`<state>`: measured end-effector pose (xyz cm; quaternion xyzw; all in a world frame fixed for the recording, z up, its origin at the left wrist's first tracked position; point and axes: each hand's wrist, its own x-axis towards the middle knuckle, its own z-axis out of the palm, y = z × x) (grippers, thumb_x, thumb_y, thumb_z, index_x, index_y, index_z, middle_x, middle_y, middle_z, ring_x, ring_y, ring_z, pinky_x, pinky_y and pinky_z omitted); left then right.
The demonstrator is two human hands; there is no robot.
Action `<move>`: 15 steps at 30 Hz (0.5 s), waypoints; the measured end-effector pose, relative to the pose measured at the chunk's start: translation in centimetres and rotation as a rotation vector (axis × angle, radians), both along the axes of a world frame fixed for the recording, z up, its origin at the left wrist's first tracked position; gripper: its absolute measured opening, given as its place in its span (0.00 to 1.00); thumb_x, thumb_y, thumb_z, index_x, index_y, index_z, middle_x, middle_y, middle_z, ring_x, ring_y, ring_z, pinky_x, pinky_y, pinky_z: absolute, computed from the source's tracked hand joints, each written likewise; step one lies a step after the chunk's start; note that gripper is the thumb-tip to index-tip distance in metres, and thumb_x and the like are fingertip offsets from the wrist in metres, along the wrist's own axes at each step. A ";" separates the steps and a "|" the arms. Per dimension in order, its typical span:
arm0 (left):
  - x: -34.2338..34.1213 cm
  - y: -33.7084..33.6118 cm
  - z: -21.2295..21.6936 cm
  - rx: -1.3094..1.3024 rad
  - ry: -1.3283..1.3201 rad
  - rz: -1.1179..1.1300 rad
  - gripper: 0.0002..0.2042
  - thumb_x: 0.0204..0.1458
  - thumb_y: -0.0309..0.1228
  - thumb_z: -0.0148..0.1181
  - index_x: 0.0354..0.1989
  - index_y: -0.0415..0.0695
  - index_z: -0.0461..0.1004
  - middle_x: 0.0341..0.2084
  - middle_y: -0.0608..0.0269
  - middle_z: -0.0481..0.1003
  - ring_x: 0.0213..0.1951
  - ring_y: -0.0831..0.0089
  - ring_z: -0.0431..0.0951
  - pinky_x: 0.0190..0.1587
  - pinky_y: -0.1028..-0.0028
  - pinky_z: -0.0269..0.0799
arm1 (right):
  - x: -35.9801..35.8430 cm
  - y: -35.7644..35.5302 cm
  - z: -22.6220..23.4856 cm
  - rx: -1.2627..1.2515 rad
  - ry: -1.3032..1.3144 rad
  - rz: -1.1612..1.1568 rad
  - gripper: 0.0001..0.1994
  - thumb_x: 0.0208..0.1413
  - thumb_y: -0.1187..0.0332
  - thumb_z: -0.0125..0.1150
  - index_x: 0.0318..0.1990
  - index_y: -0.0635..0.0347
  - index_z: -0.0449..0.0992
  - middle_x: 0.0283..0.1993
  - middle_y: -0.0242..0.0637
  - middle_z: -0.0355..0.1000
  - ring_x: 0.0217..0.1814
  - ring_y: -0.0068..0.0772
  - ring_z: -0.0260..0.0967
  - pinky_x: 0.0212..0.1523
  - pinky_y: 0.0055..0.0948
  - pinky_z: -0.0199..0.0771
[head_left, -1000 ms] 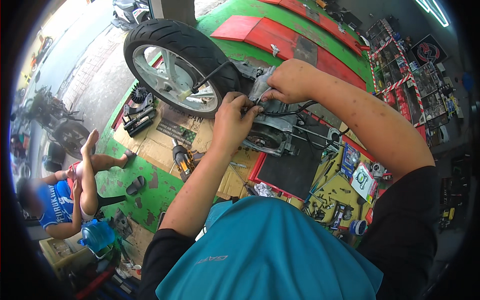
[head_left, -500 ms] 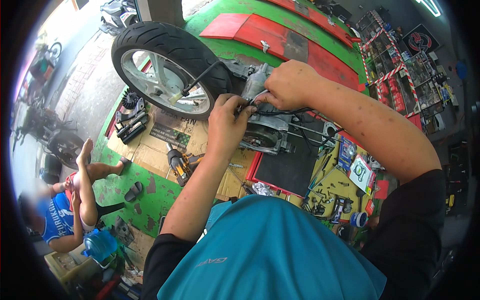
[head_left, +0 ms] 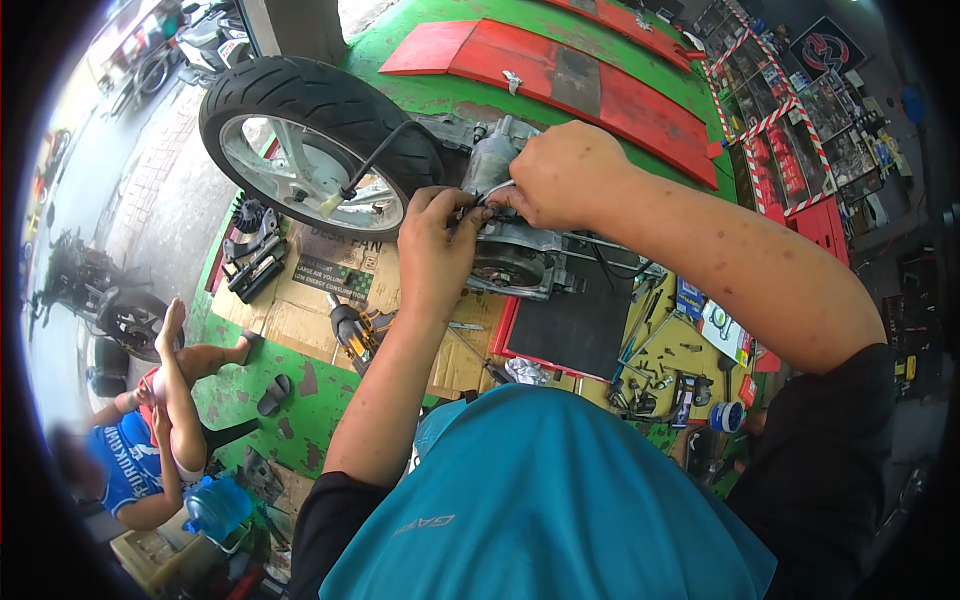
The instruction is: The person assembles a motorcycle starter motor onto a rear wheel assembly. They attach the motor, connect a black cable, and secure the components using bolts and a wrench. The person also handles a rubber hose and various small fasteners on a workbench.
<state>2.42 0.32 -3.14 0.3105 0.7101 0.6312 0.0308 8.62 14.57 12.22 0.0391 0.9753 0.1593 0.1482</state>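
Observation:
A motorcycle engine [head_left: 497, 165] lies ahead of me, its round opened side [head_left: 507, 262] facing me. On its left stands a wheel [head_left: 300, 150] with a black tyre and pale spokes. Against the engine's upper part, my left hand [head_left: 436, 238] is closed, thumb and fingers pinched round something small and dark. Close beside it, my right hand [head_left: 565, 175] is closed too, with a thin pale piece showing by its thumb. My fingers hide most of what both hands hold. A dark cable [head_left: 620, 268] hangs to the right of the engine.
A cordless power tool [head_left: 352, 328] lies on flattened cardboard [head_left: 300, 318]. Black parts [head_left: 250, 260] rest left of it. A black mat [head_left: 565, 335] and a yellow surface with several tools [head_left: 655, 355] are nearer right. A person in blue [head_left: 140, 450] sits at left. Red ramps [head_left: 560, 85] lie beyond.
The view has shifted slightly, so the wheel and engine sit a little farther left. Both hands stay pinched together at the same spot on the engine.

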 end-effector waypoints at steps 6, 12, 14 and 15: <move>0.2 -0.1 0.3 0.002 -0.030 -0.012 0.09 0.54 0.25 0.72 0.41 0.36 0.82 0.41 0.52 0.79 0.39 0.59 0.81 0.43 0.64 0.77 | 0.8 -0.4 -0.7 -0.025 0.096 0.003 0.28 0.65 0.41 0.56 0.30 0.58 0.87 0.30 0.45 0.82 0.36 0.48 0.83 0.39 0.45 0.83; 0.4 -0.1 0.3 0.000 -0.027 -0.011 0.08 0.55 0.25 0.71 0.41 0.36 0.82 0.41 0.53 0.79 0.40 0.60 0.81 0.43 0.65 0.77 | 1.6 -0.9 -1.1 -0.038 0.160 -0.005 0.26 0.65 0.43 0.58 0.31 0.56 0.87 0.32 0.43 0.83 0.38 0.47 0.83 0.39 0.44 0.83; 0.4 0.0 0.4 -0.012 -0.024 -0.008 0.08 0.55 0.25 0.71 0.41 0.36 0.82 0.41 0.53 0.79 0.40 0.60 0.82 0.43 0.65 0.77 | 1.8 -1.1 -1.1 -0.057 0.163 -0.029 0.26 0.65 0.43 0.58 0.31 0.56 0.87 0.32 0.43 0.83 0.38 0.47 0.83 0.40 0.44 0.83; 0.3 -0.2 0.2 -0.030 -0.001 -0.023 0.07 0.56 0.23 0.68 0.42 0.35 0.81 0.42 0.54 0.78 0.41 0.62 0.83 0.44 0.67 0.78 | 1.7 -1.2 -1.1 -0.065 0.163 -0.041 0.25 0.64 0.43 0.58 0.31 0.56 0.88 0.33 0.42 0.83 0.39 0.47 0.84 0.41 0.44 0.83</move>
